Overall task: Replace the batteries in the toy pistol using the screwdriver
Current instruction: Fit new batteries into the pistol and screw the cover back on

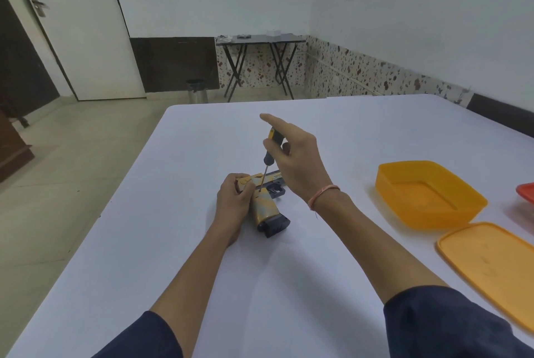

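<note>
Table (202, 242) with white top, work at mid-table. Open orange tub (419, 219) on the right, its lid (491, 265) flat just beside it, nearer the person. Toy pistol (264, 210), yellow with dark base, lies on its side. Left hand (232, 201) grips its upper end. Right hand (297, 161) pinches the screwdriver (267, 159) handle, index finger straight out. Tool near upright, tip on the pistol body.
</note>
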